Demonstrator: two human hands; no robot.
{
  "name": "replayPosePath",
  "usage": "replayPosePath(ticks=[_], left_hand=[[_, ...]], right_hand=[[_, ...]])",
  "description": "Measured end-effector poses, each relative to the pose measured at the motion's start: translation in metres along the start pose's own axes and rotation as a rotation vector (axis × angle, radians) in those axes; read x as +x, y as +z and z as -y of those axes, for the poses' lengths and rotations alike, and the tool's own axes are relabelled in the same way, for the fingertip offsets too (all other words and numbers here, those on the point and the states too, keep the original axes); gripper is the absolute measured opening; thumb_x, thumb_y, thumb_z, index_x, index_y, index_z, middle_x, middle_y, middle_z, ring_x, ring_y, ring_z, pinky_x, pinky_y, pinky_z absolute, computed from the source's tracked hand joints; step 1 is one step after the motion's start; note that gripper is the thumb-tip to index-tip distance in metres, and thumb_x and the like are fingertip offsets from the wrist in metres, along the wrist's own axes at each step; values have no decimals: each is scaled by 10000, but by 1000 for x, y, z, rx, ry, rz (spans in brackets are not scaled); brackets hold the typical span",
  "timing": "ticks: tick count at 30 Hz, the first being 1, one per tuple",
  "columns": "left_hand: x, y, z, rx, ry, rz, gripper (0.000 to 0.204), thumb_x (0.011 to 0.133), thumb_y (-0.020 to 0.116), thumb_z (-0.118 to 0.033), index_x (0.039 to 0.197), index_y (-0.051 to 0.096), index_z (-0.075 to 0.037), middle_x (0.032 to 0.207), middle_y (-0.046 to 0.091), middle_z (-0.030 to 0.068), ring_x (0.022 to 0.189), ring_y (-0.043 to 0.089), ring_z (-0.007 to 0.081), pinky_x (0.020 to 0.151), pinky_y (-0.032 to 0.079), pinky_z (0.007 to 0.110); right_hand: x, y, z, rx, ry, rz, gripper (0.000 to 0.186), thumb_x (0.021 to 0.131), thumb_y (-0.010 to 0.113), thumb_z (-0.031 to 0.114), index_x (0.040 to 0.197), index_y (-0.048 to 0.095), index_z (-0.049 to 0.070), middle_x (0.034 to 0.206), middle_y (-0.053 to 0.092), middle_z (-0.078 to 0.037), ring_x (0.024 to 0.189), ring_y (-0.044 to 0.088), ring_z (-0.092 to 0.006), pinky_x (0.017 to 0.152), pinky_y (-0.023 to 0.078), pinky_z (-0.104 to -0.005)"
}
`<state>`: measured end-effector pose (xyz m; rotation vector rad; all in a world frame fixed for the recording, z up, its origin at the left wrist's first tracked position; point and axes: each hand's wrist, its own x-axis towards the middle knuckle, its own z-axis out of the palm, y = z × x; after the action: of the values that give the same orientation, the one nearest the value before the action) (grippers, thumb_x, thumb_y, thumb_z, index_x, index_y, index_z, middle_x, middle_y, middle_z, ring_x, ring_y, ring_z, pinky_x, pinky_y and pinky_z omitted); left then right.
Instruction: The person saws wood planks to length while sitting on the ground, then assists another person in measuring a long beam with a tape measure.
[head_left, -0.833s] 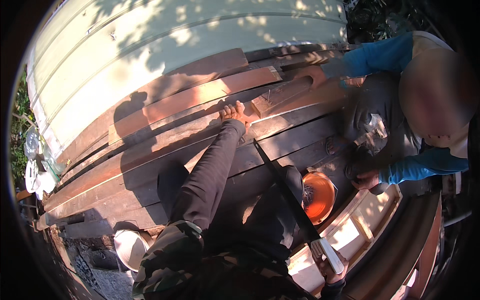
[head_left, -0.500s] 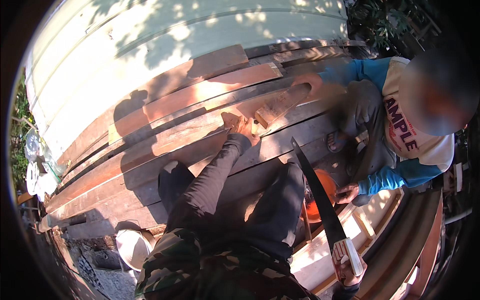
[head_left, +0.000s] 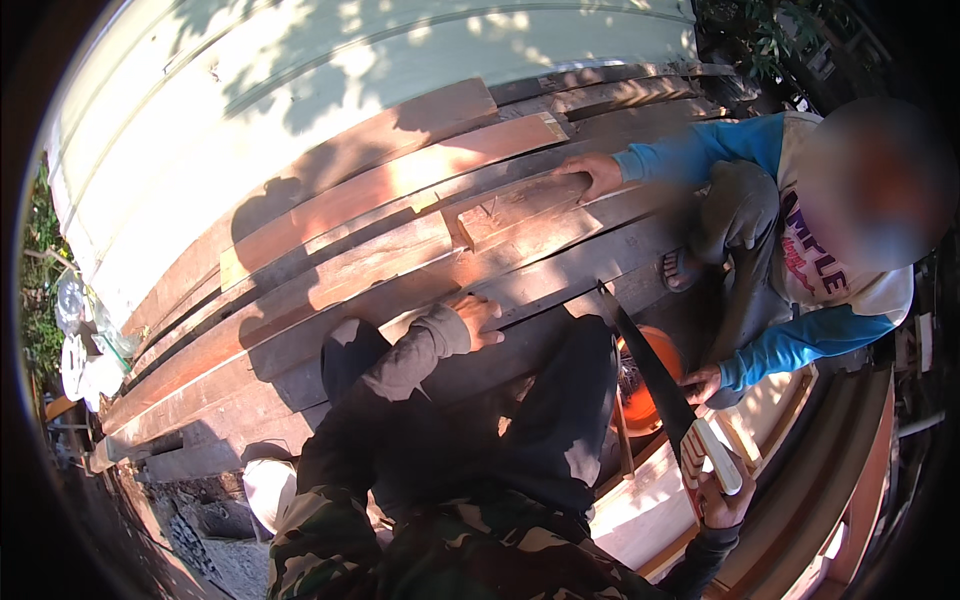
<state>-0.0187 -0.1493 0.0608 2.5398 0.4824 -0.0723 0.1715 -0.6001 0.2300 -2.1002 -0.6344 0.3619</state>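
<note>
My right hand (head_left: 724, 494) grips the pale handle of a handsaw (head_left: 655, 370), its dark blade slanting up and leftward beside my knee. My left hand (head_left: 474, 320) is empty, fingers apart, low over the near wooden boards (head_left: 545, 285). Beyond it lies a short wooden block (head_left: 525, 208), close to the end of a long plank (head_left: 390, 260). A co-worker's hand (head_left: 592, 176) rests on the block's far right end. Their other hand (head_left: 702, 383) is beside the saw blade, next to an orange bucket (head_left: 658, 345).
The co-worker (head_left: 840, 240) squats at the right. Several long planks lie side by side before a pale wall (head_left: 400, 60). A wooden frame (head_left: 740, 440) is at lower right, a white rounded object (head_left: 270, 490) at lower left. Plastic bags (head_left: 90, 365) hang at far left.
My left hand has let go of the wood and drawn back toward me. The block has shifted left under the co-worker's hand. My right hand and the saw have moved slightly up and right.
</note>
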Motion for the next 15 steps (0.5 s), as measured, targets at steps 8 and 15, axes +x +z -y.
replayPosePath(ticks=[8, 15], left_hand=[[-5, -65, 90, 144, -82, -715, 523, 796, 756, -314, 1198, 584, -28, 1169, 587, 190, 1089, 562, 396, 919, 459, 462], [11, -41, 126, 307, -285, -570, 966, 713, 786, -523, 1455, 377, -59, 1426, 464, 218, 1322, 428, 379, 1074, 346, 514]], right_hand=[[48, -12, 57, -250, -172, -10, 361, 793, 719, 122, 1102, 627, -42, 939, 698, -166, 873, 695, -250, 799, 519, -337], [48, -22, 64, -339, -249, -2, 303, 784, 753, 151, 1010, 659, -27, 890, 697, -182, 811, 697, -348, 746, 529, -387]])
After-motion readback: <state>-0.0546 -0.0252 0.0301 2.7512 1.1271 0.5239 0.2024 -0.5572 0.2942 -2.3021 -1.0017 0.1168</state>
